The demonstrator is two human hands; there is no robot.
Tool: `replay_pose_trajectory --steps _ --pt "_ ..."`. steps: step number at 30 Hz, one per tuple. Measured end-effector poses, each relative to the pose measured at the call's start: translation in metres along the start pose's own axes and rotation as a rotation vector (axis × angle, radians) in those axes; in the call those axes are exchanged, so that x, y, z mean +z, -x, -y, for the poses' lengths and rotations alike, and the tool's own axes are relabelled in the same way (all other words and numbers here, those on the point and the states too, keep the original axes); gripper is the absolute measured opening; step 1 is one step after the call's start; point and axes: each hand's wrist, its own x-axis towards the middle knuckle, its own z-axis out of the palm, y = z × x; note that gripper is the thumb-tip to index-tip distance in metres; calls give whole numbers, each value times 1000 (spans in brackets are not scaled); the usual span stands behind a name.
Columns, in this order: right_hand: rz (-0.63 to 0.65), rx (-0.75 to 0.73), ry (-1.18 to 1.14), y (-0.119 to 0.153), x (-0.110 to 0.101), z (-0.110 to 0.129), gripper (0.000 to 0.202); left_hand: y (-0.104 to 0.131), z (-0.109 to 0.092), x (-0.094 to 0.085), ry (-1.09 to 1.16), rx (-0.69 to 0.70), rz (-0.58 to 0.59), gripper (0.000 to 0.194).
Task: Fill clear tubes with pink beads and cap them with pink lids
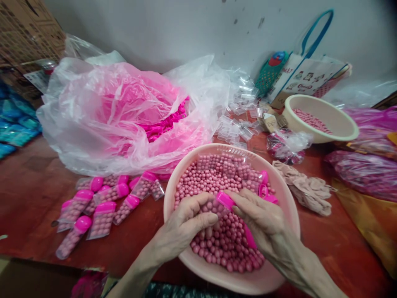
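Over a pale pink basin (293, 244) full of pink beads (229, 252), both my hands meet at one small clear container. My left hand (186, 223) pinches the bead-filled container (214, 206) between thumb and fingers. At its mouth, the fingers of my right hand (263, 219) are closed on a bright pink cap (226, 200). Another pink piece (249, 236) shows under my right palm, partly hidden. Several filled clear containers (229, 165) lie on the beads at the basin's far side, with loose pink caps (263, 190) to the right.
Capped bead containers (102, 217) lie on the red table at left. Behind them stands a large plastic bag (124, 103) of pink caps. Empty clear containers (235, 130) are heaped behind the basin. A cream bowl (344, 124), a beige glove (307, 190) and purple packages (362, 169) are at right.
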Motion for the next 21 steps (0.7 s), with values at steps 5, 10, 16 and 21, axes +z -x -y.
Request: replay_pose_trajectory --steps 5,10,16,21 --pt "28 -47 156 3 6 -1 59 1 0 0 -13 1 22 15" --pt "80 -110 408 10 11 -3 67 2 0 1 26 -4 14 15" --pt "91 -123 434 9 11 -6 64 2 -2 1 -17 1 17 11" --pt "58 -114 121 2 9 -8 59 3 -2 0 -48 -42 55 16"
